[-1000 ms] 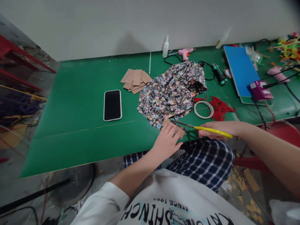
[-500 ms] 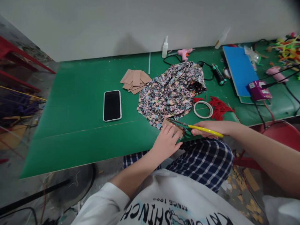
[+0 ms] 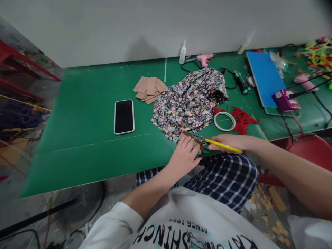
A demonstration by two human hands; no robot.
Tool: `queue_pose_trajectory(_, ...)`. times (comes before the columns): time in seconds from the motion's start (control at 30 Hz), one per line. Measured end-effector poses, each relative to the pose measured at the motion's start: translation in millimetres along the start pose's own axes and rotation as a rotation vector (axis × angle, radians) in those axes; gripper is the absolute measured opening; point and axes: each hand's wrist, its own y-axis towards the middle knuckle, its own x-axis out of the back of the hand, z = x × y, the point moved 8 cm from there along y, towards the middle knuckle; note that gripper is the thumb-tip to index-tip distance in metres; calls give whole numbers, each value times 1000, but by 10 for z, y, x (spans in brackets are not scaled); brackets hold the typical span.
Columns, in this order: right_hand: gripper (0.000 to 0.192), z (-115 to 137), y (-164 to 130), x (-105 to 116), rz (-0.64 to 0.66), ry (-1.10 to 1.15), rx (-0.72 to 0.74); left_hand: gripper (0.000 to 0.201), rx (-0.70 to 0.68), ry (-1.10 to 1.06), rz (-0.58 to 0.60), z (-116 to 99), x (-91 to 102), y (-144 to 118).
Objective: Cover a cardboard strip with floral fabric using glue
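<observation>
My left hand (image 3: 183,155) lies with spread fingers pressed down on a small brown cardboard piece (image 3: 198,149) at the table's near edge. Under that piece is the near edge of a crumpled floral cloth (image 3: 185,107), dark with pink and blue flowers. In my right hand (image 3: 229,141) is a pair of scissors (image 3: 224,146) with yellow handles. Their blades run along the cardboard's far side, at the cloth; the blade tips are hard to make out.
On the green table (image 3: 77,121) are a phone (image 3: 124,117), a stack of cardboard pieces (image 3: 150,87), a tape roll (image 3: 215,121) and red yarn (image 3: 242,121). Farther back stand a glue bottle (image 3: 182,53), a pink glue gun (image 3: 203,59) and a blue board (image 3: 267,79).
My right hand and the scissors have moved a little to the left, along the cardboard piece. My left hand stays in place.
</observation>
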Motion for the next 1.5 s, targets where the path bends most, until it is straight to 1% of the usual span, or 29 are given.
queue_pose_trajectory(0.07,61,48,-1,51,-85,-173,28,44,0,-3,-2,0,5,1)
queue_pose_trajectory(0.1,62,43,-4,75,-138,-264,13,44,1,-4,-2,1,7,0)
queue_pose_trajectory(0.17,68,-19,-23,107,-243,-435,-65,43,5,-2,-2,3,8,-4)
queue_pose_trajectory(0.27,77,-120,-79,94,-358,-634,-169,42,5,6,-7,4,10,-10)
queue_pose_trajectory(0.33,74,-141,-112,59,-413,-711,-178,42,0,8,-13,1,11,-13)
queue_pose_trajectory(0.5,57,-115,-131,9,-522,-850,-187,41,8,11,-12,-1,12,-12)
queue_pose_trajectory(0.6,51,-89,-107,-10,-539,-875,-193,42,13,9,-6,-2,16,-10)
queue_pose_trajectory(0.7,48,-63,-88,-22,-534,-860,-192,42,15,6,-1,1,23,-8)
queue_pose_trajectory(1.07,46,22,-29,-44,-505,-802,-217,43,11,-8,15,0,21,-7)
queue_pose_trajectory(1.3,48,26,-30,-35,-515,-773,-242,44,14,0,28,-4,16,-3)
queue_pose_trajectory(1.5,46,0,-5,-8,-523,-788,-213,43,11,0,22,-7,19,0)
